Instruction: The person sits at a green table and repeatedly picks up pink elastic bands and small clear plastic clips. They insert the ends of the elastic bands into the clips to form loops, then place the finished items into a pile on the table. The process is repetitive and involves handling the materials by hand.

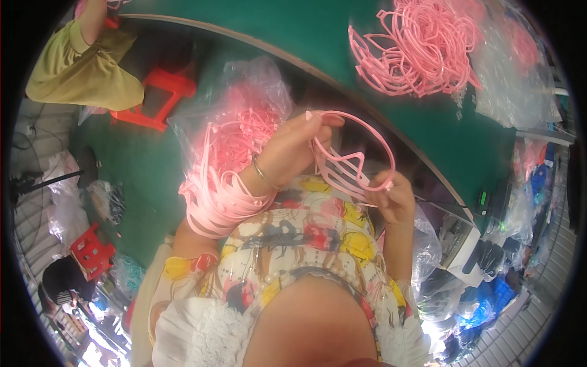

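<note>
While the left grip point(301, 142) clamps one end of a thin pink hoop point(392, 158), the right grip point(394, 199) pinches the other end, fingertips together on the band. And there it is, bowed out between the two hands, just above the patterned clothing point(318, 229)! More pink strips point(342, 166), some bent to points, hang beneath it.

It looks feather-light, probably springy plastic: stiff enough to keep its curve, soft enough to flex. Smooth too, so it may slide; a firm pinch near each end seems the best hold, because a hard twist at the crown could crease or snap it. Watch the pointed bends; those look easiest to snag.

Further out, a bunch of pink bands point(223, 208) loops around the left forearm, a clear bag point(260, 76) of pink pieces sits beyond, and a tangled pink pile point(422, 55) lies on the green worktop point(471, 137).
</note>
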`<action>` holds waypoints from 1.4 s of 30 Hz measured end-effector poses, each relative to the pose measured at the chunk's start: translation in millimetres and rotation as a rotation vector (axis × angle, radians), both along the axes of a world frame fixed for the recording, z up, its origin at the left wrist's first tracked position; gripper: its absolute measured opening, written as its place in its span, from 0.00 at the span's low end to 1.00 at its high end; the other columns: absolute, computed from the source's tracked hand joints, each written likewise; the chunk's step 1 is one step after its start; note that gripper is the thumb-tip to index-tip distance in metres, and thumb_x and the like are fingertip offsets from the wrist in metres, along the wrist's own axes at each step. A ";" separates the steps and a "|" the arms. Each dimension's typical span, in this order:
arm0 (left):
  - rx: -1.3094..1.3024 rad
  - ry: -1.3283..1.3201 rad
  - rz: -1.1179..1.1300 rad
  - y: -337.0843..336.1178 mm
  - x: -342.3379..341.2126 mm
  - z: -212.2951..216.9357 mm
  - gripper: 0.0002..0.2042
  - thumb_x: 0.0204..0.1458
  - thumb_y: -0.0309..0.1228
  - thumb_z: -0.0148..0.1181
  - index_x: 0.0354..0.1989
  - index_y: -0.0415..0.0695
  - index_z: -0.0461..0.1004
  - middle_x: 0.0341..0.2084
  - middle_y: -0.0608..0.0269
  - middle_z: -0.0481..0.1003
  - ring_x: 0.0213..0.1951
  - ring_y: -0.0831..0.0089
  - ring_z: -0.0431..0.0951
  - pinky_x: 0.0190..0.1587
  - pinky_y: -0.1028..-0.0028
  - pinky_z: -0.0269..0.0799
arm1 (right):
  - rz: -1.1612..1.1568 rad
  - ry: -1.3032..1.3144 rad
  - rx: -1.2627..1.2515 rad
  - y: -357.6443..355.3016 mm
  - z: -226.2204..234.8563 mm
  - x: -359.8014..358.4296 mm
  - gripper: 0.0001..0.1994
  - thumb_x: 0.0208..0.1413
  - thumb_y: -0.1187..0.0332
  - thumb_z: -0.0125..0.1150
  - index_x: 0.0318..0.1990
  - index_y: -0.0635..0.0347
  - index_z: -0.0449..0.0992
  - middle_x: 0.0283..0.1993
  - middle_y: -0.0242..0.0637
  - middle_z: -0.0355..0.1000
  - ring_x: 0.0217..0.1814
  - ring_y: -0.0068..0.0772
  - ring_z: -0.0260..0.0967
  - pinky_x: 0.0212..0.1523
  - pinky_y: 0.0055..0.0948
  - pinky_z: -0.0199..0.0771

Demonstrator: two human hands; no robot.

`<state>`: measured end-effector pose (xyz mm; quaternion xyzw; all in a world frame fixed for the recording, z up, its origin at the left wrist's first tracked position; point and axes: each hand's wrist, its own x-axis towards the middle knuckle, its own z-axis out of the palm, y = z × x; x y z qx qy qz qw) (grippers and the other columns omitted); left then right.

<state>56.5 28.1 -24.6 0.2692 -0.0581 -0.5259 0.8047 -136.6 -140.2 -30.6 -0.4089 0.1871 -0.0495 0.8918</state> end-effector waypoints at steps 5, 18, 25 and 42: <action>0.129 -0.115 -0.057 -0.6 -7.0 16.6 0.13 0.62 0.38 0.48 0.38 0.39 0.68 0.23 0.70 0.62 0.26 0.80 0.61 0.31 0.78 0.58 | -0.029 0.066 -0.972 -12.1 -7.7 -3.0 0.32 0.44 0.61 0.62 0.59 0.66 0.64 0.57 0.45 0.64 0.61 0.45 0.60 0.63 0.39 0.57; 0.220 -0.574 -0.188 -3.1 -25.3 13.3 0.24 0.64 0.49 0.34 0.50 0.41 0.69 0.32 0.71 0.66 0.34 0.81 0.63 0.36 0.80 0.60 | -0.192 -0.109 -1.089 19.1 26.6 35.1 0.37 0.32 0.77 0.69 0.58 0.65 0.66 0.36 0.35 0.64 0.28 0.22 0.59 0.29 0.20 0.63; 0.173 -0.658 -0.155 -8.7 -27.8 13.6 0.27 0.64 0.49 0.30 0.51 0.39 0.69 0.37 0.65 0.67 0.37 0.78 0.65 0.41 0.77 0.63 | -0.154 -0.111 -1.096 25.8 27.9 34.2 0.39 0.30 0.76 0.69 0.59 0.62 0.66 0.35 0.34 0.64 0.26 0.21 0.55 0.27 0.19 0.59; 0.496 -1.200 -0.151 -16.4 -24.4 31.9 0.13 0.61 0.30 0.45 0.46 0.36 0.72 0.34 0.59 0.69 0.40 0.69 0.72 0.44 0.73 0.67 | -0.155 -0.047 -1.651 32.3 41.2 45.6 0.34 0.39 0.69 0.69 0.58 0.60 0.66 0.41 0.46 0.67 0.35 0.43 0.70 0.33 0.33 0.70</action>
